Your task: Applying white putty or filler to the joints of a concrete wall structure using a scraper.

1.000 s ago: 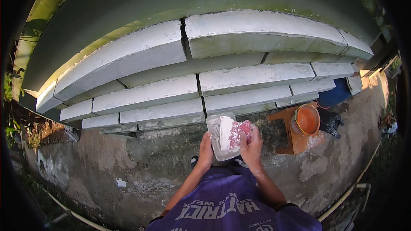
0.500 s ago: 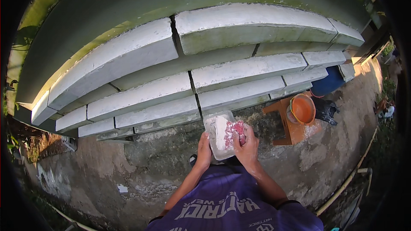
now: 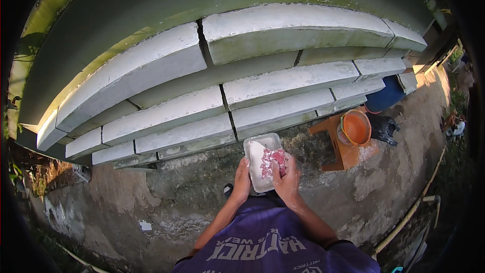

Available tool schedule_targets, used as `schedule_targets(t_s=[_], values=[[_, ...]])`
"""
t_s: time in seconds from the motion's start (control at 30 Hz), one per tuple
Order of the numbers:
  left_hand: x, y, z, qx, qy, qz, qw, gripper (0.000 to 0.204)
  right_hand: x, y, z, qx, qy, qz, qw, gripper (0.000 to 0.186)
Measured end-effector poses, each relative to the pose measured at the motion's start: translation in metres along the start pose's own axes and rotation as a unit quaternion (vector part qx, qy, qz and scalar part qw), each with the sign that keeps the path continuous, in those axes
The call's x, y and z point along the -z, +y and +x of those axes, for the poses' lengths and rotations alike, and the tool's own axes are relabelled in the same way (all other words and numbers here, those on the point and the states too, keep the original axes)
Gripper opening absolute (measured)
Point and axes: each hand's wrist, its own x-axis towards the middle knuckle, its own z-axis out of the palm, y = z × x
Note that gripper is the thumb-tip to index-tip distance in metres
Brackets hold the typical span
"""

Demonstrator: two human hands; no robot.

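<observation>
I see a clear plastic tub (image 3: 255,186) at waist height, with white material in it. My left hand (image 3: 242,177) grips its left side. My right hand (image 3: 286,181) is closed on a pink-red object (image 3: 269,162), smeared with white, perhaps a sponge, at the tub's right half; whether that hand also holds the tub is hidden. In front of me rise tiers of whitish blocks (image 3: 283,102), some greenish on the sides, with dark vertical gaps between them.
At the right stand an orange bucket (image 3: 356,128) on an orange stool (image 3: 334,156), a black bundle (image 3: 385,130) and a blue tub (image 3: 384,93). Pipes (image 3: 404,220) run along the lower right edge of the stained concrete floor (image 3: 116,207). Something like a person (image 3: 456,126) shows small at far right.
The view has shifted slightly, moving the blocks and stool up and left in the picture. My right hand and the pink-red object have moved slightly left and down within the tub.
</observation>
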Motion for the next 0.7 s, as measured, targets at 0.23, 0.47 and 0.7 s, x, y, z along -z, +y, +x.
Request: schedule_targets(t_s=[0.23, 0.47, 0.7], values=[[-0.004, 0.004, -0.007, 0.016, -0.009, -0.033, 0.999, 0.041, 0.007, 0.0, 0.005, -0.008, -0.073, -0.014, 0.997, 0.035], [-0.001, 0.002, -0.007, 0.016, -0.014, -0.047, 0.999, 0.041, 0.002, 0.003, 0.002, -0.016, -0.058, 0.024, 0.998, 0.035], [-0.001, 0.003, -0.006, 0.016, -0.015, -0.031, 0.999, 0.047, 0.001, 0.012, 0.007, -0.04, -0.078, 0.063, 0.994, 0.033]])
